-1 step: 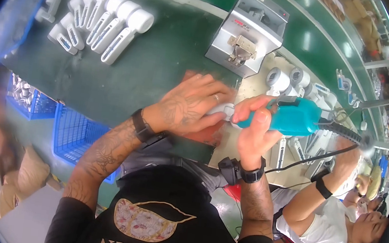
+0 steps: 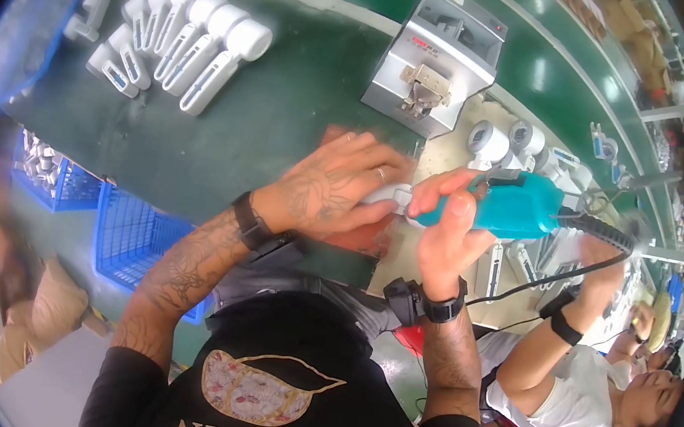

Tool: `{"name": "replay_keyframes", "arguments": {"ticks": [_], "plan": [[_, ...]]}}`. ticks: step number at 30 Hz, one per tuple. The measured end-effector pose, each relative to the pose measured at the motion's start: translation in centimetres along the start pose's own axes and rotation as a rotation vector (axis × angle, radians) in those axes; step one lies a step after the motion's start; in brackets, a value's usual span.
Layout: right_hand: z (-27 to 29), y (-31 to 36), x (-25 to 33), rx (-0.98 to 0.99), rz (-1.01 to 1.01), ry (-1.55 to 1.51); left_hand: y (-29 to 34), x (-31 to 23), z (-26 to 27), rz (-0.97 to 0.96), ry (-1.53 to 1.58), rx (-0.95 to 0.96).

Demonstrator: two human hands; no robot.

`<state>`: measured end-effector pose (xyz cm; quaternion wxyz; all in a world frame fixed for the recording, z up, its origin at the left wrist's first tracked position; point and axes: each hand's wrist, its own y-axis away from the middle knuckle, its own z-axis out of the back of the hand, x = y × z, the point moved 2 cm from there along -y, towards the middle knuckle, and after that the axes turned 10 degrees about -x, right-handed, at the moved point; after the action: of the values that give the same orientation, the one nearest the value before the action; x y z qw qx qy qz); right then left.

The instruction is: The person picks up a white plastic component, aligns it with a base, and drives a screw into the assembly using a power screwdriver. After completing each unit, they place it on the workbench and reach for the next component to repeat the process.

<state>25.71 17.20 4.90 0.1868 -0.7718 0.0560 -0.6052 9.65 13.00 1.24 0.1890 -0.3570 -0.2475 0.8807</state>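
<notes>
While my left hand (image 2: 336, 182) is holding a white casing (image 2: 390, 193), my right hand (image 2: 449, 243) is gripping an electric screwdriver (image 2: 520, 206).

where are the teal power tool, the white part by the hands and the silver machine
Teal power tool (image 2: 523, 206): head view, middle of its body.
White part (image 2: 388, 192): head view, its exposed surface.
Silver machine (image 2: 447, 58): head view, panel above its metal fitting.

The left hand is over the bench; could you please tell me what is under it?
Under the left hand, part of a white plastic piece and parts of a reddish sheet show. The rest of both, and anything else there, is covered.
</notes>
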Motion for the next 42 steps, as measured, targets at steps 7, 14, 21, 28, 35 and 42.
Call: {"name": "replay_keyframes", "arguments": {"ticks": [7,14,21,28,35,42], "plan": [[1.4,3.1,5.6,-0.083,-0.012,-0.053,2.3,-2.8,1.2,-0.166,-0.021,0.081],[6.0,7.0,6.6,-0.092,-0.023,-0.121,5.1,4.1,8.8,0.384,-0.398,-0.459],[7.1,6.7,6.9,-0.191,-0.014,0.037,-1.4,2.7,5.6,0.192,-0.361,-0.479],[7.7,8.3,7.6,-0.173,-0.092,-0.025,-11.1,-6.6,-12.5,-0.033,0.193,-0.034],[10.0,9.9,8.9,-0.189,-0.047,-0.064,-13.1,-11.3,-19.1,-0.254,-0.021,0.258],[12.0,10.4,8.7,-0.225,-0.031,-0.056,-11.0,-10.7,-13.7,-0.156,-0.046,-0.024]]}}
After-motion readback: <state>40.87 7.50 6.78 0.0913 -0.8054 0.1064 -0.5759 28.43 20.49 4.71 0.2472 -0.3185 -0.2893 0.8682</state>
